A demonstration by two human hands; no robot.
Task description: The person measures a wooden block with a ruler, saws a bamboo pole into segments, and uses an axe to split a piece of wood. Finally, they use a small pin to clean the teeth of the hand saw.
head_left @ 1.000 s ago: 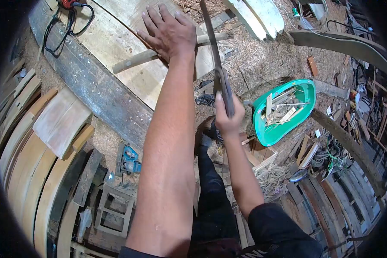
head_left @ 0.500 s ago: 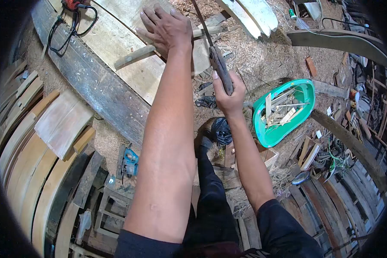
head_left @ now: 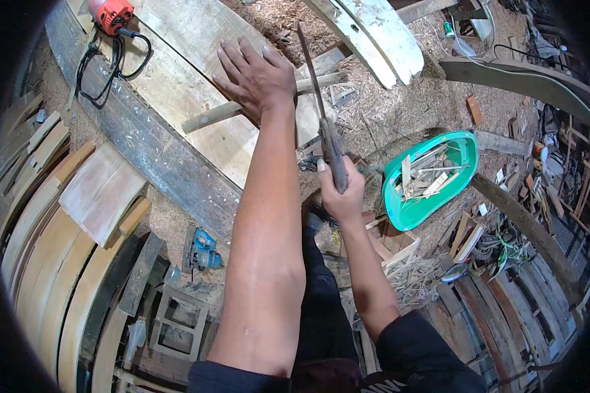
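My left hand [head_left: 261, 77] lies with fingers spread over a narrow wooden stick [head_left: 210, 116], pressing it against the wide pale boards [head_left: 187, 49]. In my right hand [head_left: 344, 193] is a handsaw [head_left: 333, 154], its worn handle wrapped by my fingers with the thumb along the side. The saw's thin dark blade points away from me and is seen nearly edge-on. It crosses the stick just right of my left hand, near the stick's right end. My left palm hides the middle of the stick.
A red power tool [head_left: 111, 14] with a black cord sits at upper left. A green tub [head_left: 462, 190] of wood scraps stands at right. A blue power tool [head_left: 203, 249] lies on the floor, left of my arm. Curved planks [head_left: 52, 262] are stacked at left; sawdust covers the ground.
My right hand has drawn the saw back toward my body, so more of the blade shows. My left hand stays on the stick. The view has shifted slightly, showing more of the red tool.
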